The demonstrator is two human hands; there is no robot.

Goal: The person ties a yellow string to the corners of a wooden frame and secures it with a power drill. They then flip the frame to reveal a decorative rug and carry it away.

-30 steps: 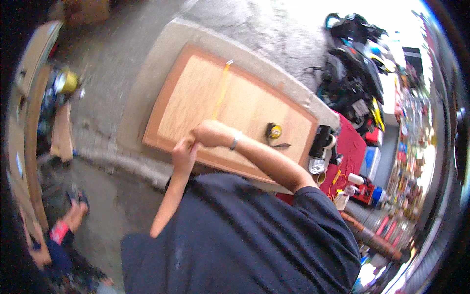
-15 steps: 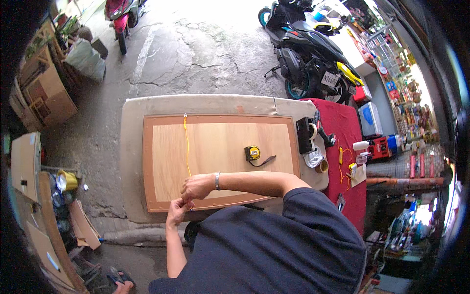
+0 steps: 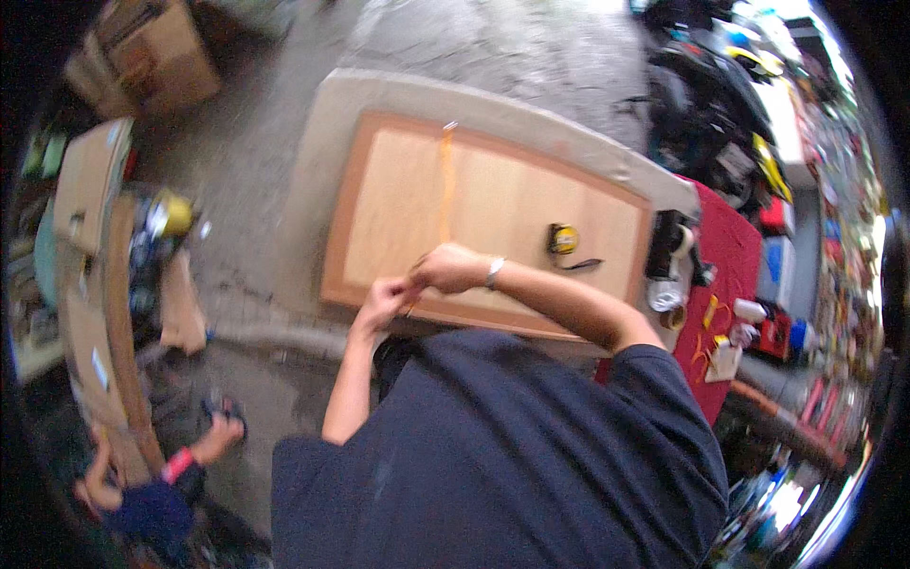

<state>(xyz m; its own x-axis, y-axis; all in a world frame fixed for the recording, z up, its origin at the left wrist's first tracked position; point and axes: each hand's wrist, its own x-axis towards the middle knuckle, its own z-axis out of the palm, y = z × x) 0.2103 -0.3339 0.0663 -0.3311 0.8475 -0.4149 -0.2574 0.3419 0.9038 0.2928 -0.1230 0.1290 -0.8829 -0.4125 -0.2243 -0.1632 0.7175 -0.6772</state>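
- Nearest, filling the lower middle of the frame, is the dark shirt (image 3: 512,455) of the person at work, leaning forward.
- The right hand (image 3: 452,268), a pale metallic band (image 3: 495,272) at its wrist, is closed at the centre of the frame, with the yellow cord (image 3: 446,185) running down to it.
- The left hand (image 3: 384,303) meets it from the lower left, fingers drawn together and touching the right fingers; blur hides what, if anything, it grips.
- Under both hands lies a wooden panel (image 3: 531,209) with a brown border, tilted in view; the cord crosses its left part, looking straight, from the top edge down to the hands.
- A yellow and black tape measure (image 3: 563,239) rests on the panel's right part, its dark strap (image 3: 583,265) curling beside it.
- The panel sits on a beige covered table (image 3: 318,161).
- Right of the panel are a black tape dispenser (image 3: 665,237), a brown tape roll (image 3: 671,318) and a red cloth (image 3: 737,248).
- At the lower left, another person in dark blue (image 3: 152,517) has a sandalled foot (image 3: 226,417) on the floor.
- Farther off, a dark motorcycle (image 3: 711,123) stands at the upper right, and a cardboard box (image 3: 166,62) at the upper left.
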